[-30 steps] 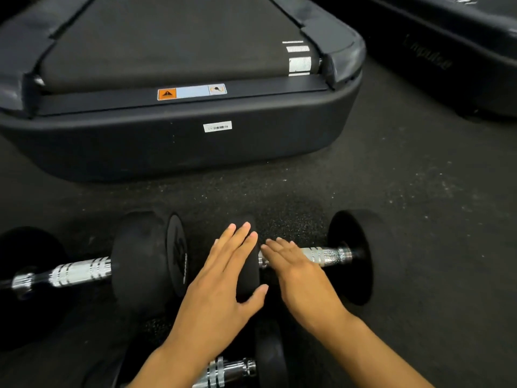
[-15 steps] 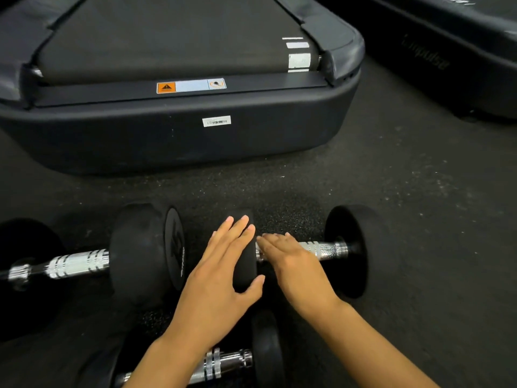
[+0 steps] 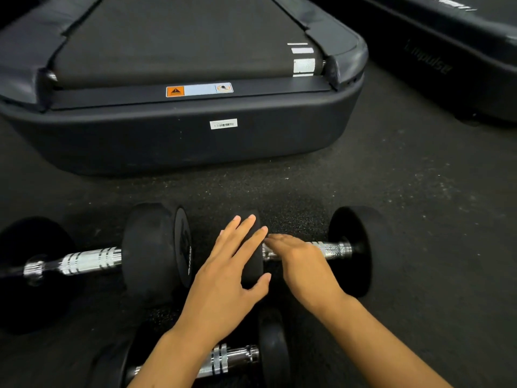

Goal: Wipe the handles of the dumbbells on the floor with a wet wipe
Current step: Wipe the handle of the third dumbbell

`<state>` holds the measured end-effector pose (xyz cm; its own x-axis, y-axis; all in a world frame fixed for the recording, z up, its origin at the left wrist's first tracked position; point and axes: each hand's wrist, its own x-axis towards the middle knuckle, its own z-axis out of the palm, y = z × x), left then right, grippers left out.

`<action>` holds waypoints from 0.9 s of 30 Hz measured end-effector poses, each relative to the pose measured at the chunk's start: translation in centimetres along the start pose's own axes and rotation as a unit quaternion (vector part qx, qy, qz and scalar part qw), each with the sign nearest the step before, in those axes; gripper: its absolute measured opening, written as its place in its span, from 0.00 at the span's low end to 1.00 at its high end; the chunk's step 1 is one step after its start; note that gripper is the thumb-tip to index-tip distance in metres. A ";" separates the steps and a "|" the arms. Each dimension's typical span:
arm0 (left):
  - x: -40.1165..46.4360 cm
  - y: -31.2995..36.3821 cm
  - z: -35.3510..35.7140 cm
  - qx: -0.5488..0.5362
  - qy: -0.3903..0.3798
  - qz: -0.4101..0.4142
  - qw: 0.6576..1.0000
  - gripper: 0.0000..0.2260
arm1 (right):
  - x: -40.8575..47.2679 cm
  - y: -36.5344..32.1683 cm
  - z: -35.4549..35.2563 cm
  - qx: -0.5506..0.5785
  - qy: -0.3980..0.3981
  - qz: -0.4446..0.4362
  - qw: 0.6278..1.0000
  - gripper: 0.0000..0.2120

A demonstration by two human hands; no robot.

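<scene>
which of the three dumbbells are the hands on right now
The right dumbbell: the left hand rests flat on its inner weight and the right hand lies on its handle. The left dumbbell and near dumbbell go untouched.

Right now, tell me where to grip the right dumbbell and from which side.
Probably best: grip the right dumbbell by its knurled chrome handle, coming from above. It lies flat on the floor, heads holding the bar clear, so fingers can curl under. The right hand already lies over it.

Dim overall, chrome glare, blurred fingers, wide-angle edge bending
</scene>
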<state>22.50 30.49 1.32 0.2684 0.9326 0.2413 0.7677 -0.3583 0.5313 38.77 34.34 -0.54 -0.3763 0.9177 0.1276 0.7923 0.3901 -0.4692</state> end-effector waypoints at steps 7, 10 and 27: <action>0.2 0.1 -0.2 -0.001 -0.011 -0.005 1.000 0.31 | 1.2 -0.1 -0.7 -0.010 -0.021 0.018 1.000 0.12; 0.3 0.2 -0.5 -0.002 -0.025 -0.011 1.000 0.31 | 0.9 0.5 -1.0 -0.003 -0.039 0.001 0.999 0.20; 0.1 0.3 -0.5 -0.017 -0.023 -0.009 1.000 0.30 | 3.8 0.7 -2.1 -0.071 -0.130 0.048 0.988 0.16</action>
<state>22.47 30.49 1.92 0.2811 0.9399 0.1937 0.7533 -0.3411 0.5623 38.93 38.23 1.48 -0.3933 0.9072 -0.1494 0.8821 0.3265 -0.3394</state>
